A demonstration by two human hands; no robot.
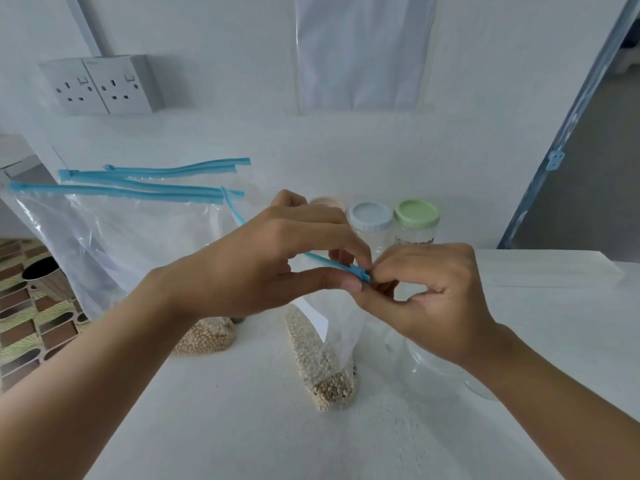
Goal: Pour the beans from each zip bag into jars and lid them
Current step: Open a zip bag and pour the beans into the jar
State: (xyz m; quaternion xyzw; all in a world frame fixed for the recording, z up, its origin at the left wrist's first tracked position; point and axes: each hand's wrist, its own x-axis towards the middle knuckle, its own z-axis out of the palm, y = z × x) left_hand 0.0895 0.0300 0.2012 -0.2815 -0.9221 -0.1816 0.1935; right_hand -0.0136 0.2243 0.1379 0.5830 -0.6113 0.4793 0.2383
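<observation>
Blue seal of the zip bag is pinched by left hand and right hand, so the bag hangs beneath them, beans pooled on the counter, probably for spill-free opening.

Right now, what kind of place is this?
Likely a home room, maybe a utility corner: white table against a plain wall with a double wall socket, patterned floor tiles at left, and a printed sheet hung up.

Bare left hand, bare right hand, bare forearms
</observation>
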